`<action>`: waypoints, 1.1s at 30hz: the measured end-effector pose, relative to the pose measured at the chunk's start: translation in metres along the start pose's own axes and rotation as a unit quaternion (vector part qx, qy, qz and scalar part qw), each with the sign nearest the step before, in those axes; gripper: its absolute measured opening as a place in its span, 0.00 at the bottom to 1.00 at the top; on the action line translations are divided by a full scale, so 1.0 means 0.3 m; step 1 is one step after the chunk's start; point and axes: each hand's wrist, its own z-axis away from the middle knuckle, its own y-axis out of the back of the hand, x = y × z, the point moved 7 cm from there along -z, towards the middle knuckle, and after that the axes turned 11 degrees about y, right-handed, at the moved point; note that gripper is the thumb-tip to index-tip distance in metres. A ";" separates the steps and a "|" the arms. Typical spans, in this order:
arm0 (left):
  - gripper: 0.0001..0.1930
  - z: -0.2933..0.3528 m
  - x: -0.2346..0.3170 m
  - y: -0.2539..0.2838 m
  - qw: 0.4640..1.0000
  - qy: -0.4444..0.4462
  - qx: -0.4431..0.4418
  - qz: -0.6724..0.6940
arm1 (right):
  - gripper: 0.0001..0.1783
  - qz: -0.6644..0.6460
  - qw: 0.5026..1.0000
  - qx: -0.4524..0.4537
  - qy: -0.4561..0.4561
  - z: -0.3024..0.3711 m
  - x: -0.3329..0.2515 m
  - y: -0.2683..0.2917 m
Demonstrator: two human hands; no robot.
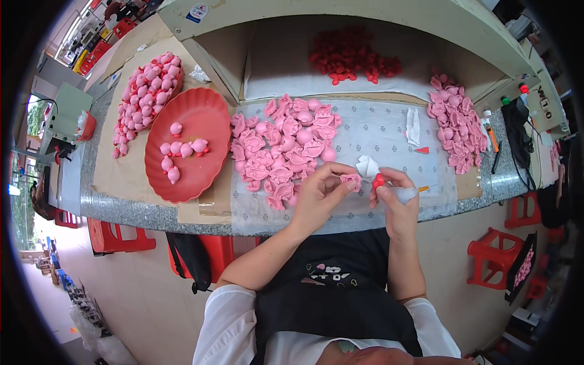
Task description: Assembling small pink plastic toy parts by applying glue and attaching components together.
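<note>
My left hand (318, 193) pinches a small pink ruffled piece (351, 179) between thumb and fingers. Close beside it, my right hand (398, 210) has its fingers closed round a small red piece (378, 181). A whitish squeeze bottle with an orange tip (406, 194) also lies in the right hand's grip, partly hidden by the fingers. A crumpled white tissue (367, 165) shows just beyond both hands. Left of my left hand spreads a heap of pink ruffled pieces and round balls (283, 149), on white printed paper (365, 210).
A red scalloped tray (210, 176) holds several pink figures; a fuller pile of pink figures (146, 91) is beyond it. Red pieces (350, 55) lie under the shelf (365, 13). More pink pieces (453, 125) and an orange marker (492, 140) are at the right. Red stools (496, 255) stand below.
</note>
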 end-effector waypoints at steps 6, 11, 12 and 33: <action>0.11 0.030 -0.014 0.000 0.992 -0.065 0.098 -0.041 | 0.13 0.034 0.999 -0.020 0.014 0.037 0.043 -0.015; 0.10 0.045 -0.021 0.008 0.981 -0.117 0.105 -0.110 | 0.14 0.054 0.998 -0.011 0.007 0.047 0.062 -0.025; 0.10 0.048 -0.016 0.010 0.981 -0.124 0.103 -0.109 | 0.14 0.054 0.998 -0.011 0.006 0.049 0.059 -0.030; 0.07 0.096 0.091 -0.017 0.954 -0.148 0.134 -0.224 | 0.16 -0.025 1.000 0.001 -0.017 0.078 0.048 -0.051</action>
